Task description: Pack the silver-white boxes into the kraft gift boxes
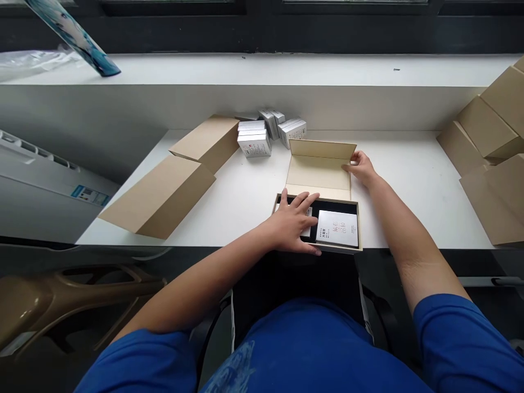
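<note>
A tan gift box with a black inside stands open at the table's front edge. Its hinged lid is raised toward the back. My left hand lies inside the box with fingers spread flat on a small white packet in the left half. A second white packet with printed text fills the right half. My right hand grips the lid's right edge, fingers curled round it.
Several small white packets are piled at the back centre. Two closed tan boxes lie at the left. More tan boxes are stacked at the right. A white ledge runs behind.
</note>
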Available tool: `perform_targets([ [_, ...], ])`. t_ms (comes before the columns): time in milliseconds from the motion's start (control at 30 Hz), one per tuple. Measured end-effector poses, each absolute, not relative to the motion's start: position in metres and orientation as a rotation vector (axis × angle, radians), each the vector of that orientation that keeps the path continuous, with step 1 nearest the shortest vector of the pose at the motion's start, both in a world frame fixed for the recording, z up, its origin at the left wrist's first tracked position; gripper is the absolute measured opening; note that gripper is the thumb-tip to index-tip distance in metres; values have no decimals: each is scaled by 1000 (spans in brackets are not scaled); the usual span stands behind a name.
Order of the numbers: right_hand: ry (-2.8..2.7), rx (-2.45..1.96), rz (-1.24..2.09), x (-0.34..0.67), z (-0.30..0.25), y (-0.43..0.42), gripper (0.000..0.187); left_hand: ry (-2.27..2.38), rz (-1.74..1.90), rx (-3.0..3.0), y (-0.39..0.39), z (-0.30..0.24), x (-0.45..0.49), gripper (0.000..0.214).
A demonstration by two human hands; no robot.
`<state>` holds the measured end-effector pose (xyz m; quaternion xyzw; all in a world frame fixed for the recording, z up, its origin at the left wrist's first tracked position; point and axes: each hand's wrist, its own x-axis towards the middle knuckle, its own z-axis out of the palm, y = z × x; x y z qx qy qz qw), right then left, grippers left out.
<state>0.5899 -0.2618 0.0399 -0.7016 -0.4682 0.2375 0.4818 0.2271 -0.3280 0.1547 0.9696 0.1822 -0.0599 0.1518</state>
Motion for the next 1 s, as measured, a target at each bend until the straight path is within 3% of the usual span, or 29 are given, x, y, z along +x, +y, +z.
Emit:
perform_targets([
  [367, -900, -1445, 675, 585, 74, -305, 83, 458, -91, 2845, -334, 152, 220, 49],
  [467, -965, -1357, 612, 571, 109, -321, 72, 434, 6, 2843, -330, 150, 221, 59],
  [633, -1368, -1223, 391, 532, 172, -393, 41, 566, 324, 2767, -327, 137, 197, 104],
  [767, -1740, -1279, 215, 512, 166, -465, 14, 944, 836, 2488, -354, 97, 145, 124],
  [833, -1755, -1330, 194, 506, 148, -485, 10, 1077, 1030, 2251, -370, 74, 121, 119],
  [1000, -1763, -1378, 21, 494, 121, -493, 21, 1065, 754, 2116, -376, 53, 112, 102],
])
